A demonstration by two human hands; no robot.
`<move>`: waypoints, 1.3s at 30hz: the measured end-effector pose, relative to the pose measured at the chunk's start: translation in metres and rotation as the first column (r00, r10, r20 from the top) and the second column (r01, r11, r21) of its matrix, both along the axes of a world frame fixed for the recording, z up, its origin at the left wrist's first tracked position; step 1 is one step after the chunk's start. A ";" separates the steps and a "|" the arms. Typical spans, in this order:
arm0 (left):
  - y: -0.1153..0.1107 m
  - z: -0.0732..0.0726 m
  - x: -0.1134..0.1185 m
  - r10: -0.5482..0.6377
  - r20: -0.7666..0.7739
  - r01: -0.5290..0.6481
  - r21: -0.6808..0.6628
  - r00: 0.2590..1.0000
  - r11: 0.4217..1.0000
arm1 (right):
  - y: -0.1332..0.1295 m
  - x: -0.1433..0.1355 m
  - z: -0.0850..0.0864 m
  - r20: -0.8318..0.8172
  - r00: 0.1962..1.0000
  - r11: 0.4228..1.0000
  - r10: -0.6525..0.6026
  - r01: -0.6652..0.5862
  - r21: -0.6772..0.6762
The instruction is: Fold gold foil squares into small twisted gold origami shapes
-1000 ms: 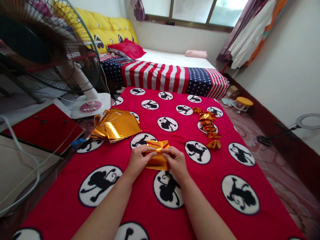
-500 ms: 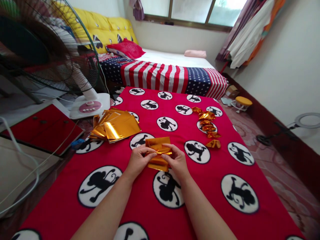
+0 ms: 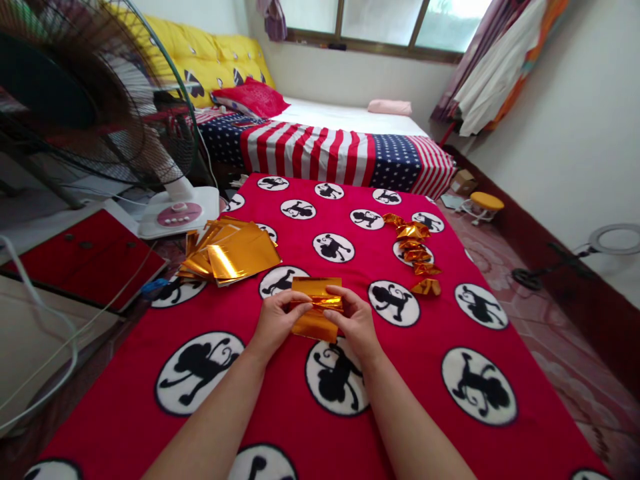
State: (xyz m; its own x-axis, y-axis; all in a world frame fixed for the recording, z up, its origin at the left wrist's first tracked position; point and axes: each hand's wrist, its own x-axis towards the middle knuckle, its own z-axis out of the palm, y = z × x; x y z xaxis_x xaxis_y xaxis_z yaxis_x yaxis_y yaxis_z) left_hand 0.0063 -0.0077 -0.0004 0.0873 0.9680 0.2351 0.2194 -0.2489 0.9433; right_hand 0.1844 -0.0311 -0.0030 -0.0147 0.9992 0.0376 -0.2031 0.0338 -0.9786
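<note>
Between my two hands is a sheet of gold foil paper point(image 3: 316, 327), with a raised crease running across its middle. My left hand point(image 3: 280, 320) pinches the crease near its left end, thumb and fingers together. From the other side my right hand point(image 3: 354, 320) pinches the same crease close to its right end. To the left lies a loose, fanned stack of flat gold foil sheets point(image 3: 245, 253). Over on the right, several folded gold foil pieces point(image 3: 416, 252) sit in a curved row. All of this rests on a red cloth point(image 3: 410, 400) printed with black monkeys in white circles.
A standing fan point(image 3: 173, 207) is close on the left, beside a red-topped cabinet point(image 3: 80, 253). Beyond the cloth stands a bed with a striped and starred cover point(image 3: 310, 150). A yellow stool point(image 3: 486, 202) and a ring light point(image 3: 617, 230) stand on the floor at right.
The foil sheet's crease has shifted slightly and catches the light more between my fingers. Both hands keep nearly the same place and grip. The stack and the folded pieces stay put.
</note>
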 end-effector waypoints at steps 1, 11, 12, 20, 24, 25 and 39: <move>0.000 -0.001 0.000 -0.002 0.010 0.002 -0.011 1.000 1.000 | 0.000 0.000 -0.001 -0.004 1.000 1.000 -0.004 0.004 -0.003; 0.000 -0.001 0.000 0.010 0.038 -0.009 -0.027 0.999 1.000 | 0.000 -0.001 -0.001 -0.033 0.997 0.998 -0.065 0.064 -0.028; 0.000 -0.001 0.001 0.014 0.037 -0.013 -0.028 0.999 1.000 | 0.000 -0.001 -0.001 -0.036 0.997 0.997 -0.068 0.067 -0.028; -0.001 -0.003 0.004 0.012 0.154 0.002 -0.094 0.988 0.996 | 0.001 -0.003 0.000 -0.051 0.992 0.993 -0.116 0.116 -0.015; -0.001 -0.003 0.004 0.002 0.227 0.030 -0.141 0.974 0.990 | 0.001 -0.004 0.001 -0.052 0.989 0.990 -0.138 0.138 -0.012; -0.001 -0.003 0.004 -0.006 0.242 0.045 -0.156 0.970 0.987 | 0.001 -0.004 0.002 -0.052 0.988 0.990 -0.142 0.142 -0.015; 0.001 -0.004 -0.005 0.024 0.276 0.043 -0.232 0.961 0.972 | 0.002 -0.004 0.004 -0.030 0.982 0.982 -0.187 0.186 -0.014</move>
State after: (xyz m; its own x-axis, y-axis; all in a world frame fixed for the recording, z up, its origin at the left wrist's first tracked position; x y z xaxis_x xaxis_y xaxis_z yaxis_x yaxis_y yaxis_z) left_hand 0.0016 -0.0063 -0.0045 0.0610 0.9980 0.0184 -0.0581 -0.0149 0.9982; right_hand 0.1805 -0.0290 0.0010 0.1729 0.9847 0.0236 -0.2244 0.0627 -0.9725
